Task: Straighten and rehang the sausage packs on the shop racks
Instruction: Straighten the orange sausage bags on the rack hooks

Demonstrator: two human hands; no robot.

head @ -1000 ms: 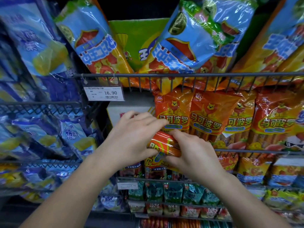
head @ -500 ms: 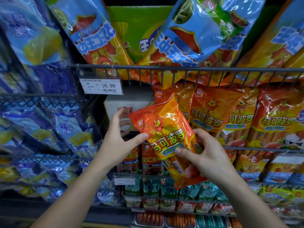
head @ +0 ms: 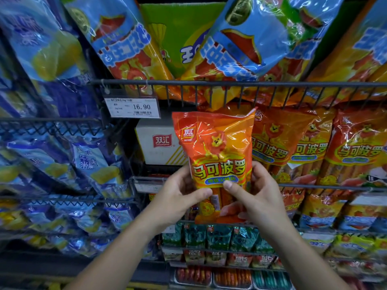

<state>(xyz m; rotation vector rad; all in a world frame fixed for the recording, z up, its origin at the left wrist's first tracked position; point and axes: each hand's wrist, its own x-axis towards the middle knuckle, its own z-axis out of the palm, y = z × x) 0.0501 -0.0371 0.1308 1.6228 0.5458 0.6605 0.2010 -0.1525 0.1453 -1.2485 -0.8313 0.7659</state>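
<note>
**Premises identified: retail shop, packaged-food aisle**

Dark wire display racks (head: 230,83) run across the view in several tiers. A white paper price tag in a clear holder (head: 134,107), printed 16.90 with a barcode, hangs from the upper rail, left of centre. Glossy orange plastic sausage packs (head: 310,147), all of identical print, stand in a row at right. Blue-and-yellow plastic packs (head: 94,162) fill the left racks. Larger blue-and-orange plastic packs (head: 121,45) lean over the top rail. A white branded cardboard carton (head: 157,143) sits far behind the rack. Lower tiers hold rows of small green packets (head: 219,235) and small red packets (head: 215,258). A further shelf label (head: 144,187) is fixed to a lower rail.
</note>
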